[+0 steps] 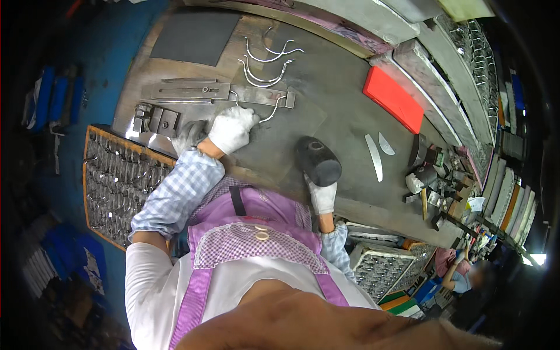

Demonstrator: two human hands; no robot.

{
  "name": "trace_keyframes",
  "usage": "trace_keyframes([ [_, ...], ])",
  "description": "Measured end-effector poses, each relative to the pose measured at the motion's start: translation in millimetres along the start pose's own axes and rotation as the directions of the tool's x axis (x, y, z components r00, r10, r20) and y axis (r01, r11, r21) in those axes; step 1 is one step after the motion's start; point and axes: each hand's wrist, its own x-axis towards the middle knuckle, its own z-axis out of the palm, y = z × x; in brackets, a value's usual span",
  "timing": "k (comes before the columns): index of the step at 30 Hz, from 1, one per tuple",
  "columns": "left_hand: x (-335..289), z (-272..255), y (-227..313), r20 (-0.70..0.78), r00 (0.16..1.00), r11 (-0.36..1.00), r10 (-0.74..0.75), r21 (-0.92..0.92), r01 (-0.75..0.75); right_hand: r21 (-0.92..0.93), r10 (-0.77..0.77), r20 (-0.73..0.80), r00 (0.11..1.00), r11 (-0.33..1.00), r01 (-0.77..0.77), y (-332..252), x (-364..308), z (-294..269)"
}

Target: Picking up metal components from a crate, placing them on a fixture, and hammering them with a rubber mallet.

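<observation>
My left hand (233,129), in a white glove, is closed on a bent metal rod (272,114) by its curved middle. The rod's two ends point away from me and meet a flat steel gauge (251,94) with a slotted bar and a raised end block. In my right hand (322,197), also gloved, is a mallet with a large black head (318,161); the head hides the fingers and most of the handle. It is held over the bench near the front edge, apart from the rod.
Several bent rods (265,80) lie beyond the gauge. A dark sheet (195,38) is at the far left, steel blocks (156,119) near my left wrist. Rightward are a red block (394,99), two thin blades (374,157) and a hammer (424,198). A part-filled tray (87,192) stands left.
</observation>
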Motion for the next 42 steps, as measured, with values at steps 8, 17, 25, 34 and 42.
trace_keyframes([
  [8, 9.8, -36.9, 20.2, 0.093, 0.973, 0.961, -0.212, -0.16, 0.225, 0.235, -0.008, -0.057, 0.998, 0.972, 0.021, 2.7, -0.9, 2.8],
  [17, 123.0, 11.4, -51.3, 0.183, 0.975, 0.962, -0.125, 0.263, 0.074, 0.18, -0.06, -0.101, 0.993, 0.981, 0.077, 5.2, 1.7, 5.9],
  [25, 110.5, 5.1, -73.5, 0.185, 0.983, 0.999, -0.01, 0.052, 0.0, 0.023, -0.101, -0.116, 0.988, 0.994, 0.104, 8.3, 6.0, 9.9],
  [34, 58.7, -54.8, -36.6, -0.215, 0.97, 0.944, -0.115, -0.327, 0.04, -0.003, -0.15, -0.129, 0.98, 0.989, 0.151, -9.4, 1.1, 0.6],
  [42, -39.6, -2.5, -15.0, 0.041, 0.94, 0.697, -0.338, -0.661, 0.279, 0.386, -0.369, -0.076, 0.926, 0.846, 0.368, -73.0, -13.5, -50.0],
])
